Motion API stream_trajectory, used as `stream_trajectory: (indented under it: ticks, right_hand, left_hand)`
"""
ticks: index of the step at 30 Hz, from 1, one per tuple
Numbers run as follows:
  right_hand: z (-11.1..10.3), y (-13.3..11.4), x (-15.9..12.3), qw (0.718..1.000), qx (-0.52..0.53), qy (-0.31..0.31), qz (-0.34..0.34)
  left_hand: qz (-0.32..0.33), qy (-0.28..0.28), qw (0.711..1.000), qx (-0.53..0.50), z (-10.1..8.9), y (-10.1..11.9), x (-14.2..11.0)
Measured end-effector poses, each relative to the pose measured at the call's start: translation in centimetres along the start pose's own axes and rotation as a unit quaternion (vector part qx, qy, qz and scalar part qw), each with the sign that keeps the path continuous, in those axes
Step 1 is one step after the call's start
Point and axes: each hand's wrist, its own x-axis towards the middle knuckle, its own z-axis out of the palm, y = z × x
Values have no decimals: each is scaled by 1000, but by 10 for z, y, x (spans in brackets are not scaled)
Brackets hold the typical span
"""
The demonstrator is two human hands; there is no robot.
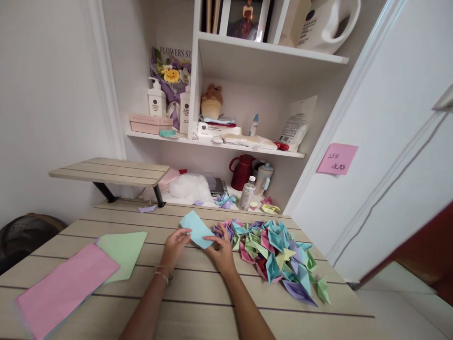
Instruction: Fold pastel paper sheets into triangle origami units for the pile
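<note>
A light blue sheet of paper (197,228), oblong in shape, is held just above the table between my two hands. My left hand (176,245) pinches its left edge, with bracelets round the wrist. At the lower right corner, my right hand (221,246) grips the same paper between thumb and fingers. Close by on the right lies a heap of folded paper boats (269,248) in blue, green, pink, purple and yellow. To the left, a stack of pink paper (71,285) partly covers green paper (123,255).
A small raised wooden stand (113,171) sits at the table's back left. Behind the table, shelves hold a clear bottle (247,193), a red jug (242,172) and a pale tumbler (264,179). A purple paper scrap (147,208) lies near the stand.
</note>
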Motion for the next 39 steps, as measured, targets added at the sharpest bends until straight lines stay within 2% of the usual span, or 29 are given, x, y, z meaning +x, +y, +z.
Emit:
stream_trajectory:
  ticks: [4,7,11,15,22,25,30,33,36,39]
  right_hand:
    - [-1,2,2,995,78,-34,52]
    - [0,4,3,988,128,-4,89]
    - [2,8,3,974,190,44,117]
    - [3,12,3,965,215,36,145]
    - [4,14,4,963,233,18,130]
    - [4,13,4,969,217,-7,120]
    - [2,14,4,980,159,-66,99]
    - [3,15,4,979,162,-66,101]
    - [4,16,4,985,139,-51,84]
    - [3,16,3,992,115,-13,47]
  left_hand:
    - [-7,-45,999,2,1,3,-3]
    - [-18,-69,997,-9,4,5,-5]
    - [-21,-67,998,-5,7,7,-6]
    - [-10,-57,998,-31,9,7,-6]
    - [-33,-63,994,-88,13,6,-9]
    - [-36,-72,995,-61,14,7,-10]
    - [-17,-130,991,34,12,7,-8]
    - [-9,-153,985,81,12,8,-9]
    - [-38,-183,982,39,13,9,-11]
    - [-54,-184,981,-10,13,9,-11]
